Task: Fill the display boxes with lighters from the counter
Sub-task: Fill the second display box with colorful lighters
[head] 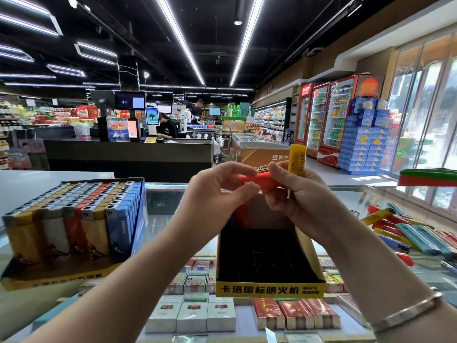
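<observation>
Both hands are raised above a yellow display box [268,289] whose black slotted inside looks mostly bare; something red shows at its back. My left hand [217,194] pinches one end of a red lighter [262,181] lying crosswise. My right hand [294,194] grips the other end of it and also holds a yellow lighter [297,158] upright. A pile of loose lighters [405,233] in yellow, red and blue lies on the glass counter [163,201] at the right.
A full display box [74,229] of yellow, grey, red and blue lighters stands tilted at the left. Cigarette packs [220,315] lie under the glass. A red-green object [427,178] juts in at the right edge. Checkout desks with people stand behind.
</observation>
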Motion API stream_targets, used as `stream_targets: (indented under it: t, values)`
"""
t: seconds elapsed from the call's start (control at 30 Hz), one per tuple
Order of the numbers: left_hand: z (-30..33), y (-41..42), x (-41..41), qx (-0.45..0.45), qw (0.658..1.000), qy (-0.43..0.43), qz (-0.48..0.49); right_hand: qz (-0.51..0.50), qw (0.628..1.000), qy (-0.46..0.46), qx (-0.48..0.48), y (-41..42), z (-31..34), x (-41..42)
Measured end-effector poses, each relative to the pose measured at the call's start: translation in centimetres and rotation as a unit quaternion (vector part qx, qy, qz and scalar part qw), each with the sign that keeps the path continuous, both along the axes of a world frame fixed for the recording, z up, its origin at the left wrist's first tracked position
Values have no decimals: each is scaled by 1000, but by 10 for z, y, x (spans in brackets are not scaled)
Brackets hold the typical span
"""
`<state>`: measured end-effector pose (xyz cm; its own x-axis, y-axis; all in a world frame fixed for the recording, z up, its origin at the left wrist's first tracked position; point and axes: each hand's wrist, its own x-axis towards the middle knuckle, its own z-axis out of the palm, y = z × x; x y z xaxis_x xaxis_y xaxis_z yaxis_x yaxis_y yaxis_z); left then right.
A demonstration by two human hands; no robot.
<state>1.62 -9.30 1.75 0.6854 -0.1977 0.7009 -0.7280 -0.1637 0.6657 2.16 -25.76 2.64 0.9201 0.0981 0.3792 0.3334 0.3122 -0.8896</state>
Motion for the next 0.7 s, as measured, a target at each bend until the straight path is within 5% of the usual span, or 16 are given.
stream_targets:
  t: [0.2,0.4,0.7]
  values:
    - [5,10,7,-60,997,30,47,-294,947,-33,-126,-11,-5,13]
    - [-6,8,9,138,986,-23,90,-246,955,74,-148,-12,-16,21]
    - [-9,3,10,203,964,-86,151,-254,943,69,-204,-10,-22,24]
